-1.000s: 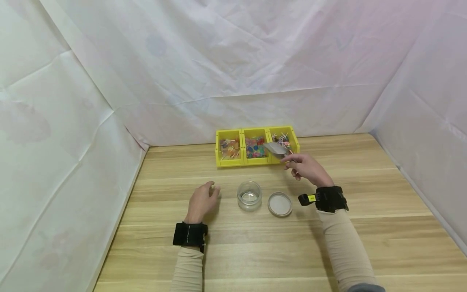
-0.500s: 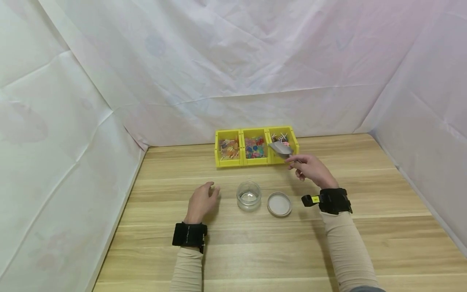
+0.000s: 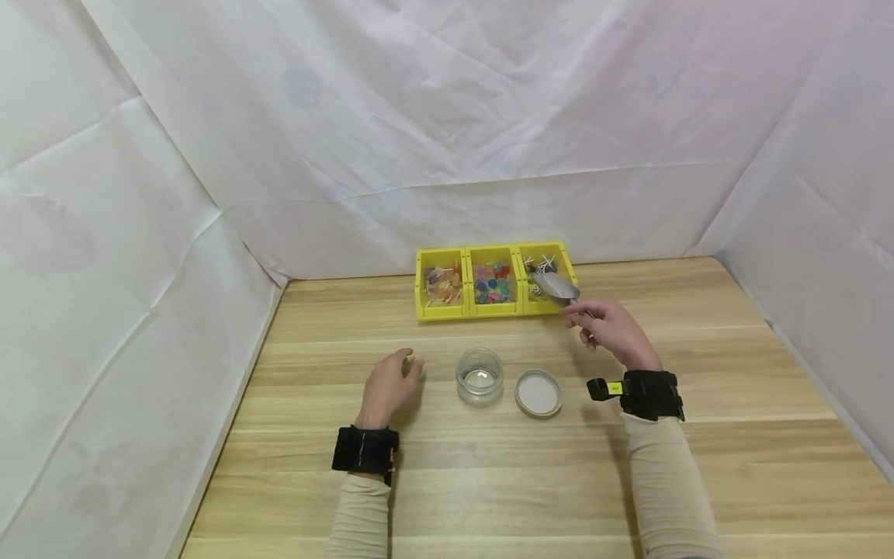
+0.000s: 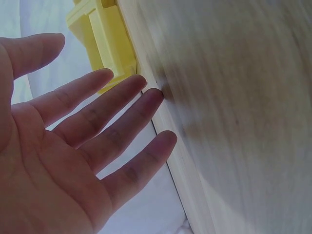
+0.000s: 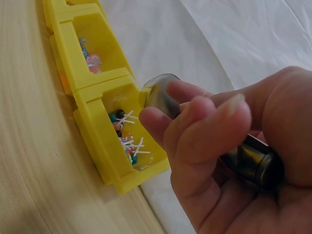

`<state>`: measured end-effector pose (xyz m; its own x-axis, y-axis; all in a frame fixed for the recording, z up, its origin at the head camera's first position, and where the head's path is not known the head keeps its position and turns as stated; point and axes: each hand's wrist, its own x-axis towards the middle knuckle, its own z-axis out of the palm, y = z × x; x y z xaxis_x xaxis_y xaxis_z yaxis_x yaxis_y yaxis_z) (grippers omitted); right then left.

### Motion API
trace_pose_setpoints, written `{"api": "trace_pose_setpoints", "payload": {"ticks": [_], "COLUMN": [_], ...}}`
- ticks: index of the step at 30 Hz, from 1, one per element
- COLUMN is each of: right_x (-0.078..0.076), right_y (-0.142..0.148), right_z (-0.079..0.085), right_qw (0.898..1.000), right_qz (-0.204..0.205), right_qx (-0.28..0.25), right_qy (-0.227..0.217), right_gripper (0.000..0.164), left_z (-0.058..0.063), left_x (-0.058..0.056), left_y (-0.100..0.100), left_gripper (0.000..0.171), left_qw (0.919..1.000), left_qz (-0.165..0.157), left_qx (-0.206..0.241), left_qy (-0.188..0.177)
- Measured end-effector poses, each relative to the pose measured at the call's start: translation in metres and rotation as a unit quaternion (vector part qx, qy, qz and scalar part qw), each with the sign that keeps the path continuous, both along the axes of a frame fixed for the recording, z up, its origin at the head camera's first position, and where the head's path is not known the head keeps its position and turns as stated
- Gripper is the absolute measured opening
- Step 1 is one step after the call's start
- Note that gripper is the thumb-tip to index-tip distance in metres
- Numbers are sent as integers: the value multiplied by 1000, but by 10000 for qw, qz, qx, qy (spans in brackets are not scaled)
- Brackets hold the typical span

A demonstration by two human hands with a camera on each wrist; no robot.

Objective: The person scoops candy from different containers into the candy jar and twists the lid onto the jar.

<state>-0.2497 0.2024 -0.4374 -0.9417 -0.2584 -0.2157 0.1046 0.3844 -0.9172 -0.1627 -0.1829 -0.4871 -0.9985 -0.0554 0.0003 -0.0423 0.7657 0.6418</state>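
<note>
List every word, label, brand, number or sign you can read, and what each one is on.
No text is legible.
Yellow label by the right wrist's black strap: dark marks, too small and blurred to read.
Yellow bins, jar, lid, metal scoop: no lettering visible.

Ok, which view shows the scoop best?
Head view: the scoop shows its bowl clearly, beyond the right hand. The right wrist view gets the handle end and part of the bowl, fingers hiding the middle; left wrist, none.
</note>
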Motion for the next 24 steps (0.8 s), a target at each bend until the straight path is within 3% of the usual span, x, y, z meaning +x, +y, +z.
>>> {"api": "trace_pose_setpoints", "payload": {"ticks": [7,24], "right_x": [2,2], "right_y": [-1,0], "right_z": [-12,-24], "right_qw": [9997,9998], "right_qz": [-20,-86], "right_qx": [-7,1], "right_qy": [243,197], "right_gripper": [31,32], "left_z": [-1,-4], "left_x": [1,-1], "left_y": [0,3], "left_gripper": [46,46], "left_qw": [10000,9999], "left_qz": [6,23], "left_qx": [22,-97], "left_qy": [11,22]}}
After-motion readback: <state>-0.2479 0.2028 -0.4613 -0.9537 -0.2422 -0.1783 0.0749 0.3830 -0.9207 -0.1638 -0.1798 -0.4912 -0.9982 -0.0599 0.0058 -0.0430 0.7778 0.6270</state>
